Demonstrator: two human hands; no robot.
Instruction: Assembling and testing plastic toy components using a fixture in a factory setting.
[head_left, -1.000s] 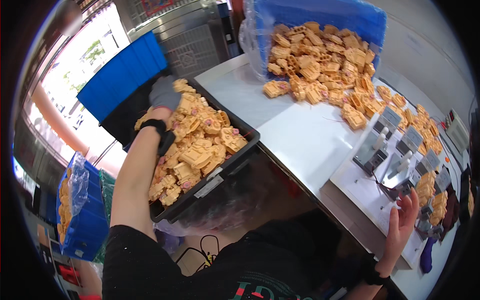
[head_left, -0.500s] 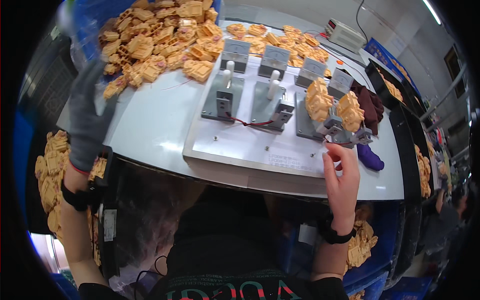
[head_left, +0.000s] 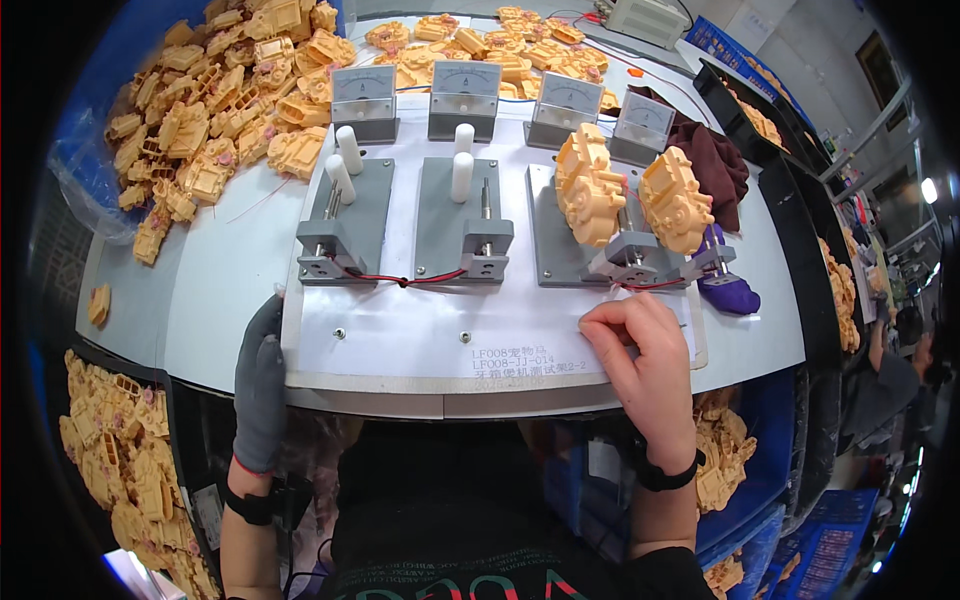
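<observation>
Over the white board [head_left: 400, 320], right hand [head_left: 648, 375] loosely curled

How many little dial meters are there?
4, in a row near the far edge of the white board: leftmost meter, second meter, third meter, and rightmost meter beside the brown cloth.

We cannot tell what, if anything, the right hand [head_left: 645, 365] hides behind its curled fingers. Ahead of it, the meters [head_left: 465, 88] read too small for us; far beyond, the top edge crops a box [head_left: 645, 22]. Well right of it, a person [head_left: 876, 395] blurs. Left of the left hand [head_left: 262, 385], we lose part of a bin [head_left: 88, 150] to the dark rim.
</observation>
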